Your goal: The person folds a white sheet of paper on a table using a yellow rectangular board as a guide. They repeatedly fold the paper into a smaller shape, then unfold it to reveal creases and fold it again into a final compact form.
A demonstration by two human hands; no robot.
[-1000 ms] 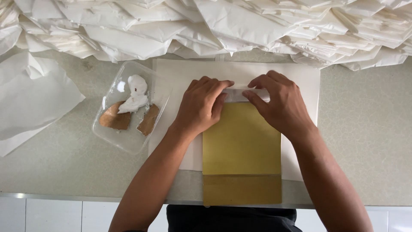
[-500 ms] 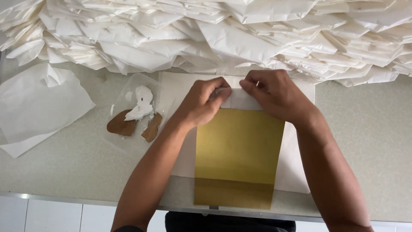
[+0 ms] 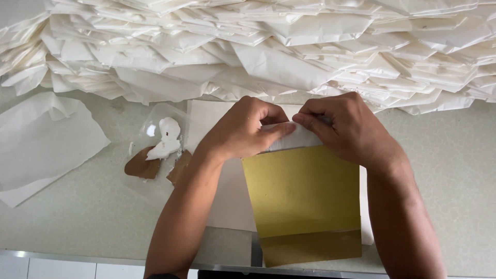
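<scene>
Gold sheet (image 3: 302,194): top edge hidden under left hand (image 3: 243,129), right hand (image 3: 343,126).

- A handwork bench for paper goods, more a small packing workshop than a home table
- A deep heap of folded white paper pieces (image 3: 289,46) banked along the far side of the pale speckled counter (image 3: 77,217)
- A clear plastic tray (image 3: 155,150) with a lump of white paste and brown scraps in it
- A loose white sheet (image 3: 41,144) lying off to one side
</scene>
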